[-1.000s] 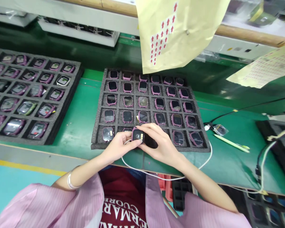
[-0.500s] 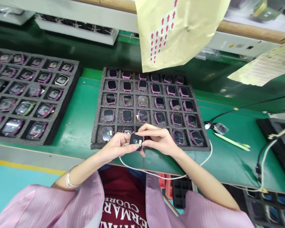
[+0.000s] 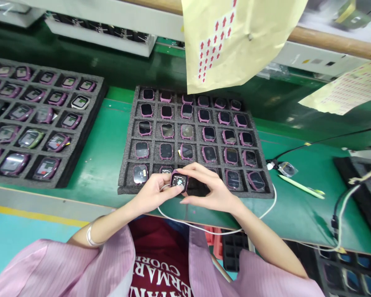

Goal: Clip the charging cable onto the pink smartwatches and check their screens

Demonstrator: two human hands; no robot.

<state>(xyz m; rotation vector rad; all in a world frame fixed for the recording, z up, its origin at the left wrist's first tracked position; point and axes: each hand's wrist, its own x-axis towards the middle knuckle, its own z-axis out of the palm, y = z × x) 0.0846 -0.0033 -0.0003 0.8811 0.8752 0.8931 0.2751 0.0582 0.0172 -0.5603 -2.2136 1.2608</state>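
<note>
A purple-framed smartwatch [image 3: 179, 180] without a strap is in my left hand [image 3: 157, 189], thumb across its front. Its screen is lit with a round dial. A white cable [image 3: 200, 226] runs out from beneath my left hand; whether it is joined to the watch is hidden. My right hand [image 3: 214, 187] arches at the watch's right side, its forefinger by the top edge and its thumb stretched out apart below. Both hands are over the front edge of a grey foam tray [image 3: 123, 175] of purple-framed watches, mostly dark-screened.
Another foam tray [image 3: 88, 123] of watches stands on the left of the green bench [image 3: 95, 156]. At the right lie a pale green pen [image 3: 301, 186], a small clear-wrapped piece [image 3: 287, 168] and black cables. Yellow sticker sheets [image 3: 235, 49] hang from the shelf above.
The watch's screen has gone from dark to lit, and the yellow label on its front no longer shows. My right thumb has moved off the watch and down.
</note>
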